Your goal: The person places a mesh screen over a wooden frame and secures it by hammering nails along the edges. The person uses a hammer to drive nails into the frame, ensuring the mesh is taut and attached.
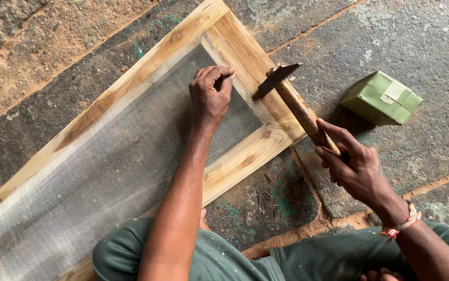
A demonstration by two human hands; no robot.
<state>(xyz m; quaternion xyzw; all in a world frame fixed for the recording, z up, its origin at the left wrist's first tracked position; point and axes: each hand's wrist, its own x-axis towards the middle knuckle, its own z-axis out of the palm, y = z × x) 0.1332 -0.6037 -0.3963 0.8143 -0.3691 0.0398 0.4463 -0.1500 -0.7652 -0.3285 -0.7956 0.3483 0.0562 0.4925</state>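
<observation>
Left hand [210, 96] pinched small nail, barely visible, against mesh [104, 171] at inner edge of wooden frame [245, 52] lying on stone floor [417, 31]. Right hand [357, 166] gripped hammer [297, 106], head poised just beside left fingertips. Loose nails [267, 200] lay near knee; green box [382, 98] sat apart. Risk: off-line blow likely to strike fingers or bend nail.

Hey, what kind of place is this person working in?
Probably an informal carpentry spot on a bare stone floor: a wooden frame with mesh lies on it, loose nails beside it, and the right hand holds a hammer.
</observation>
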